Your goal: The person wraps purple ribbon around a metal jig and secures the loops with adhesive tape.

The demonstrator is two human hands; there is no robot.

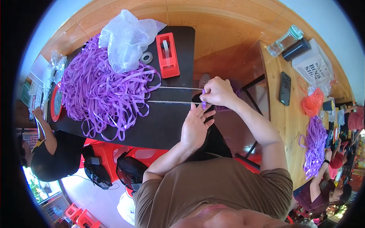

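My right hand [218,91] pinches a short piece of purple ribbon [204,104] at the near ends of two thin twisted rods. The upper rod [176,88] and the lower rod [171,102] run side by side, out past the black table's [163,129] right edge. Just below them is my left hand [195,127], palm up with fingers spread, its fingertips at the lower rod; whether they press on it I cannot tell. The rods' far ends meet a large heap of loose purple ribbons [99,91].
A clear plastic bag [123,45] lies on the heap, beside a tape roll [146,57] and a red tape dispenser [167,57]. The wooden table [279,125] at right bears a phone [284,88], a bottle [285,40] and more purple ribbon [315,146]. Other people sit left and right.
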